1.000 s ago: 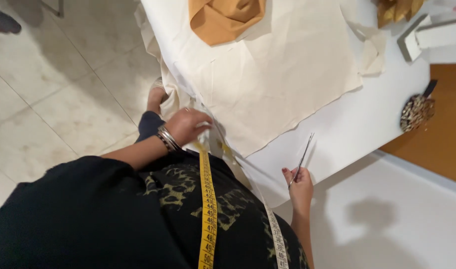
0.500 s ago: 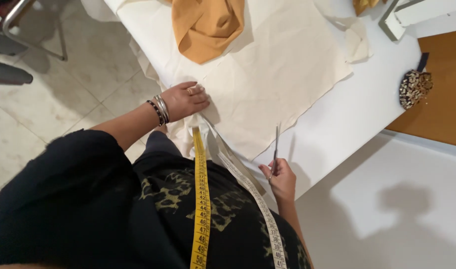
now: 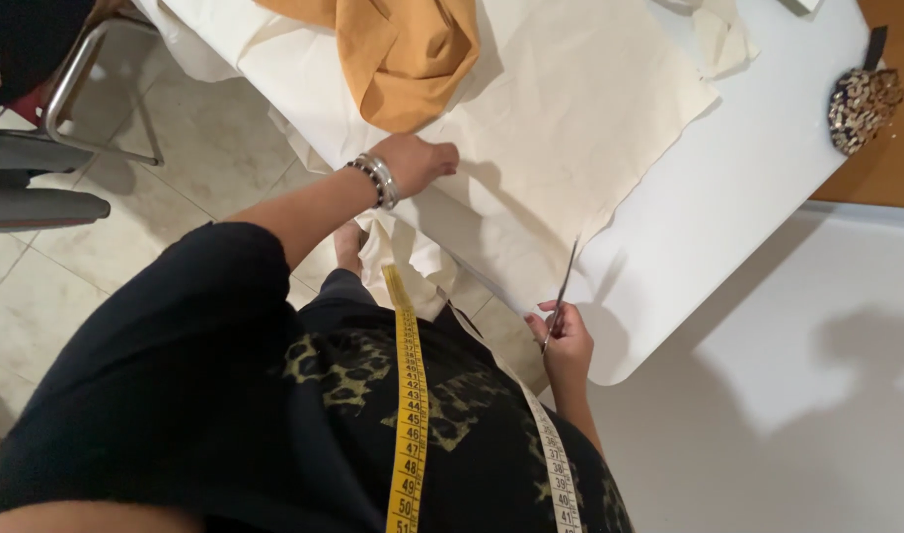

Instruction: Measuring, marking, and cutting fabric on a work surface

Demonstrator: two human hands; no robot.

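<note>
On the white table [image 3: 728,227], right hand [image 3: 563,341] grip clamps scissors [image 3: 561,291]; left hand [image 3: 417,163] presses cream fabric [image 3: 570,128], fingers curled.

A white tabletop [image 3: 728,207] with a rounded corner at 5 o'clock carries the work. A cream fabric sheet [image 3: 570,118] spreads over most of it, its edge hanging off toward 8 o'clock. A folded mustard-orange cloth [image 3: 413,54] lies on the sheet at 12 o'clock. A crumpled cream scrap [image 3: 718,35] sits toward 1 o'clock.
</note>
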